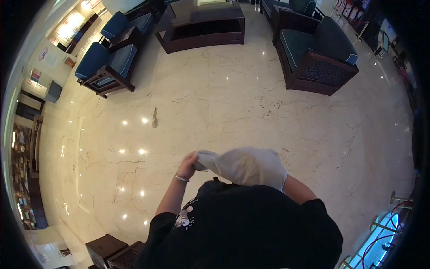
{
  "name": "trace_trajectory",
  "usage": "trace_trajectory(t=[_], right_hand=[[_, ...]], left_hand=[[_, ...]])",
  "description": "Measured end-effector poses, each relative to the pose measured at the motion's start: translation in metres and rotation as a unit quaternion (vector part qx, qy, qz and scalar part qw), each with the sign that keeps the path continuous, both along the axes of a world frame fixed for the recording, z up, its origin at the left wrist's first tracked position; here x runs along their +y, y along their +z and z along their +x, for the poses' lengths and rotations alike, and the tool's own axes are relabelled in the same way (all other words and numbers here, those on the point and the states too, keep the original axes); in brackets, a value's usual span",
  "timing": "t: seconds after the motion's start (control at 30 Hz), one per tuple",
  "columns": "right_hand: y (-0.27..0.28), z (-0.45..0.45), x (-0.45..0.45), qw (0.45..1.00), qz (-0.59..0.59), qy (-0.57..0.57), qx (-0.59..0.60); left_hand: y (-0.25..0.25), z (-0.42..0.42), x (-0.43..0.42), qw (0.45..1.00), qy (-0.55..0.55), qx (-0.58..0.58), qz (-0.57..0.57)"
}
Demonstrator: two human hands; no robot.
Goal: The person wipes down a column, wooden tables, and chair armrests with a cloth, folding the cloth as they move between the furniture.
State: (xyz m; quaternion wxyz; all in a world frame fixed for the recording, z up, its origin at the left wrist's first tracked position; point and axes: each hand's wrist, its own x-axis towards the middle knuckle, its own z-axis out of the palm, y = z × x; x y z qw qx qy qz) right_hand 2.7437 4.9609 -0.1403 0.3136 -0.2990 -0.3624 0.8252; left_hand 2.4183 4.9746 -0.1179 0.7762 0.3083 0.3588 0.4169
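Observation:
A piece of light grey cloth [253,165] stretches across in front of my body at waist height. My left hand [187,167], with a bracelet at the wrist, is closed on the narrow, bunched left end of it. The wide right part of the cloth covers my right hand, so its fingers are hidden. Only my right forearm [299,188] shows, running in under or into the cloth. What kind of cloth item it is, I cannot make out.
Shiny marble floor [210,112] spreads ahead. A dark wooden coffee table [204,45] stands at the far side. Blue-cushioned armchairs [107,65] are at left, and a dark sofa seat [316,56] at right. Wooden furniture [107,249] sits behind on the left; rope posts [398,199] on the right.

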Motion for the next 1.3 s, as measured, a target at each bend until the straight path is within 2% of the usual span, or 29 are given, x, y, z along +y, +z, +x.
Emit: trace_trajectory(t=[0.07,0.13,0.23,0.3,0.47,0.67,0.77,0.8,0.83,0.87,0.9,0.97,1.03,1.1,1.17,1.3], right_hand=[[-0.006,-0.016,0.038,0.999,-0.020,0.033,0.004],[-0.012,-0.029,0.078,0.998,-0.041,0.053,0.003],[-0.023,-0.040,0.150,0.997,-0.063,0.050,-0.001],[-0.031,-0.041,0.198,0.997,-0.076,0.023,-0.014],[-0.034,-0.025,0.308,0.991,-0.102,-0.073,-0.049],[-0.042,0.026,0.411,0.976,-0.094,-0.179,-0.080],[-0.048,0.053,0.474,0.969,-0.148,-0.200,-0.002],[-0.034,0.057,0.505,0.930,-0.276,-0.219,0.105],[-0.045,0.064,0.535,0.929,-0.280,-0.218,0.106],[-0.057,0.074,0.567,0.966,-0.016,-0.190,-0.175],[-0.069,0.081,0.594,0.941,0.064,-0.204,-0.264],[-0.075,0.087,0.655,0.832,0.194,-0.232,-0.465],[-0.079,0.090,0.716,0.930,0.069,-0.192,-0.307],[-0.071,0.072,0.785,0.979,-0.065,-0.146,-0.127],[-0.073,0.070,0.838,0.982,-0.145,-0.115,-0.039],[-0.101,0.070,0.933,0.922,-0.327,-0.206,0.013]], left_hand=[[0.002,-0.027,0.037,0.999,0.034,-0.001,0.000],[-0.024,-0.054,0.064,0.993,0.099,0.050,-0.046],[-0.053,-0.077,0.101,0.986,0.109,0.091,-0.092],[-0.069,-0.083,0.132,0.983,0.125,0.066,-0.114],[-0.085,-0.085,0.282,0.974,0.184,0.006,-0.133],[-0.061,-0.057,0.488,0.981,0.130,-0.029,-0.140],[-0.088,-0.032,0.591,0.979,0.130,0.043,-0.148],[-0.092,-0.022,0.628,0.981,0.119,0.061,-0.143],[-0.097,-0.016,0.667,0.980,0.119,0.063,-0.146],[-0.103,-0.009,0.704,0.983,0.115,0.053,-0.133],[-0.108,-0.001,0.731,0.985,0.113,0.042,-0.123],[-0.099,0.006,0.783,0.977,0.130,0.013,-0.166],[-0.094,0.006,0.827,0.967,0.148,-0.008,-0.208],[-0.105,-0.004,0.870,0.948,0.219,-0.026,-0.231],[-0.101,-0.017,0.903,0.948,0.227,0.020,-0.221],[-0.098,-0.041,0.955,0.941,0.261,0.140,-0.163]])
